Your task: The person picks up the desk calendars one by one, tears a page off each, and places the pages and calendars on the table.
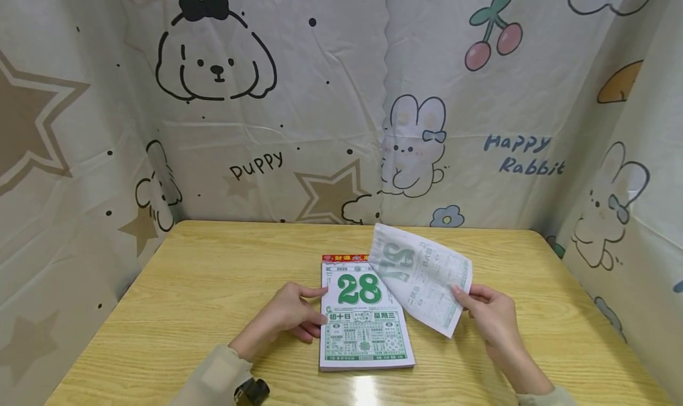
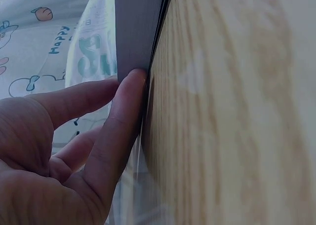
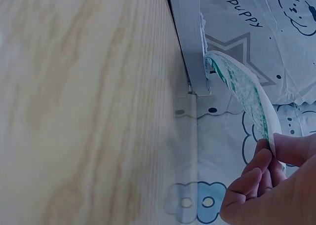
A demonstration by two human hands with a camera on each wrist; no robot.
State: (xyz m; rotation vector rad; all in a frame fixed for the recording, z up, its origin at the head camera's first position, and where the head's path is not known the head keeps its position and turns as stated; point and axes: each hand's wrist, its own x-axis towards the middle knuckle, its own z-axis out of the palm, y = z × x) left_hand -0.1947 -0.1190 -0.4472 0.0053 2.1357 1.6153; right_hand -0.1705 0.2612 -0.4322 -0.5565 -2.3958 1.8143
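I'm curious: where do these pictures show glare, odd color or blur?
Head view: white glare on the wood-grain table, just below the tear-off calendar, whose smallest print is too soft to read; left wrist view: dim, the backdrop cloth bluish, wood grain blurred at right; right wrist view: also bluish, grain blurred at left.

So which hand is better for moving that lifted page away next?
Probably the right hand: it pinches the lifted page near its edge. The left hand touches the calendar at its left edge, so seems better for steadying.
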